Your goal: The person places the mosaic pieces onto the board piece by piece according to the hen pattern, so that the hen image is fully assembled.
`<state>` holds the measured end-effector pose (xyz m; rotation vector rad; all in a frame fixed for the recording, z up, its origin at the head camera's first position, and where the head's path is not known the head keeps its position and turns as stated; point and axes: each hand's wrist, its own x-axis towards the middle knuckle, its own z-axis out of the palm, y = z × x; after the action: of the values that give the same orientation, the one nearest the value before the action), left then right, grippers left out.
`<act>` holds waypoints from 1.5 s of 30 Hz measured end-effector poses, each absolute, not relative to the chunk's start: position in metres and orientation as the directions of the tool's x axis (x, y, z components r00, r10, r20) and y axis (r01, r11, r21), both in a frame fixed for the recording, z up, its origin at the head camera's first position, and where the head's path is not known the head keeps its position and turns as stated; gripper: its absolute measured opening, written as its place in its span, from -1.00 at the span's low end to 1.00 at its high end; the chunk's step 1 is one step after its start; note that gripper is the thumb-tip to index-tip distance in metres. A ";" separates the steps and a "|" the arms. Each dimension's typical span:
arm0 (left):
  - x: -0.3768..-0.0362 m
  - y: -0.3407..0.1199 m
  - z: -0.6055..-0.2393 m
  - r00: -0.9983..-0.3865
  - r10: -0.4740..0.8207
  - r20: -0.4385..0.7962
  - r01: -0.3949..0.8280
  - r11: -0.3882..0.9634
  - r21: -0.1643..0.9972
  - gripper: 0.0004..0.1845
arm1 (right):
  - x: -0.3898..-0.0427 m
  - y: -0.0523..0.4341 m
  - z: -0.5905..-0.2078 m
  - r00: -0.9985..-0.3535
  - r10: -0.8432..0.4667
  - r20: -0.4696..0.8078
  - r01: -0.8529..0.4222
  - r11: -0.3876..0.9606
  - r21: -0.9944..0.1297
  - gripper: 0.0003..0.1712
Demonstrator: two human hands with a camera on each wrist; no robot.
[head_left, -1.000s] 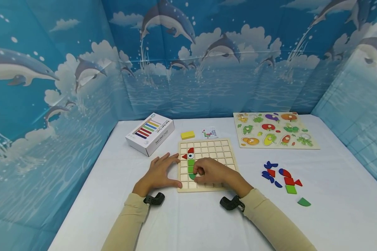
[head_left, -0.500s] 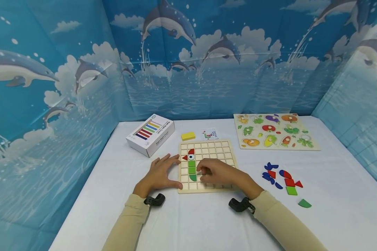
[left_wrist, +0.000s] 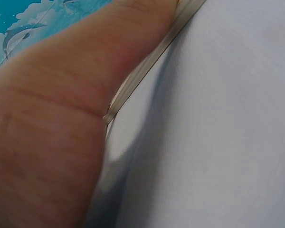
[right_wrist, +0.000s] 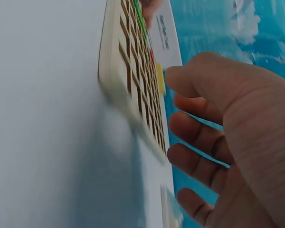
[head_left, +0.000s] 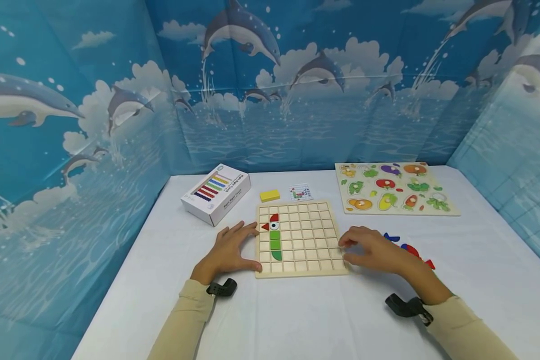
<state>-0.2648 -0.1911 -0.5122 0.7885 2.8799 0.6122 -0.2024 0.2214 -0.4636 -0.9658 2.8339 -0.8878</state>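
Observation:
A wooden grid board (head_left: 306, 240) lies on the white table. In its left columns sit a red triangle (head_left: 265, 226), a red quarter piece (head_left: 274, 217), an eye tile (head_left: 274, 226), two green squares (head_left: 275, 244) and a green quarter piece (head_left: 276, 255). My left hand (head_left: 228, 252) rests at the board's left edge, fingers spread and thumb at the near corner. Over the board's right edge hovers my right hand (head_left: 373, 250), fingers loosely bent; in the right wrist view nothing lies between its fingers (right_wrist: 194, 128). Behind it, loose blue and red pieces (head_left: 410, 250) are partly hidden.
A white box (head_left: 216, 194) stands at the back left. Behind the board lie a yellow block (head_left: 269, 195) and a small pattern card (head_left: 300, 192). A vegetable puzzle board (head_left: 396, 189) lies at the back right. A dolphin-print curtain (head_left: 270, 125) encloses the table.
My right hand has let go of the green quarter piece, which stays in its cell, and has moved right, off the board toward the loose pieces. My left hand has stayed put.

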 end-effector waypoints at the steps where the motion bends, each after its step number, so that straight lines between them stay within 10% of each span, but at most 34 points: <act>1: -0.265 -0.191 -0.512 -0.862 0.507 0.015 0.470 0.787 0.399 0.12 | -0.198 0.231 -0.462 -0.821 -0.552 0.148 -0.540 0.664 -0.517 -0.70; 22: -0.264 -0.190 -0.510 -0.858 0.512 0.028 0.477 0.777 0.410 0.08 | -0.148 0.341 -0.455 -0.960 -0.179 -0.213 -0.076 0.905 -0.419 -0.64; 45: -0.262 -0.191 -0.507 -0.860 0.510 0.016 0.470 0.778 0.417 0.09 | -0.151 0.351 -0.465 -0.971 -0.148 -0.188 -0.058 0.909 -0.412 -0.51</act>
<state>-0.2621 -0.1907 -0.5067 0.7928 2.8697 0.6337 -0.1506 0.3506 -0.4654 -0.1561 2.8571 -0.6071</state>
